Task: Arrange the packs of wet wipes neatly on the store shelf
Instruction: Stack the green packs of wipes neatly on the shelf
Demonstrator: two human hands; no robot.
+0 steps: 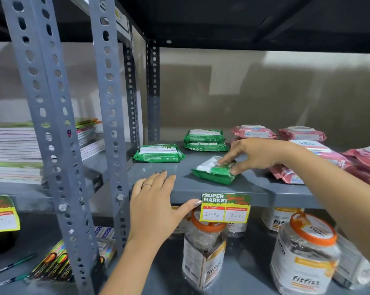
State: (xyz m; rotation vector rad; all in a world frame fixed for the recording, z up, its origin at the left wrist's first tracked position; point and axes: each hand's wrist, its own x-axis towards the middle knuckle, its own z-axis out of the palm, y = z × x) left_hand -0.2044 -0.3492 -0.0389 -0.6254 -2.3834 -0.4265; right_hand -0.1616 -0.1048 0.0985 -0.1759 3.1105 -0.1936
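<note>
On the grey shelf lie green packs of wet wipes. My right hand grips one green pack, tilted, near the shelf's front. Another green pack lies flat to the left. A stack of two green packs sits further back. Pink packs are at the back right, and more pink packs are heaped at the right. My left hand rests on the shelf's front edge, fingers apart, thumb under the lip, holding nothing loose.
A price tag hangs on the shelf's front edge. Plastic jars with orange lids stand on the shelf below. Perforated grey uprights bound the shelf on the left; stacked books lie beyond them.
</note>
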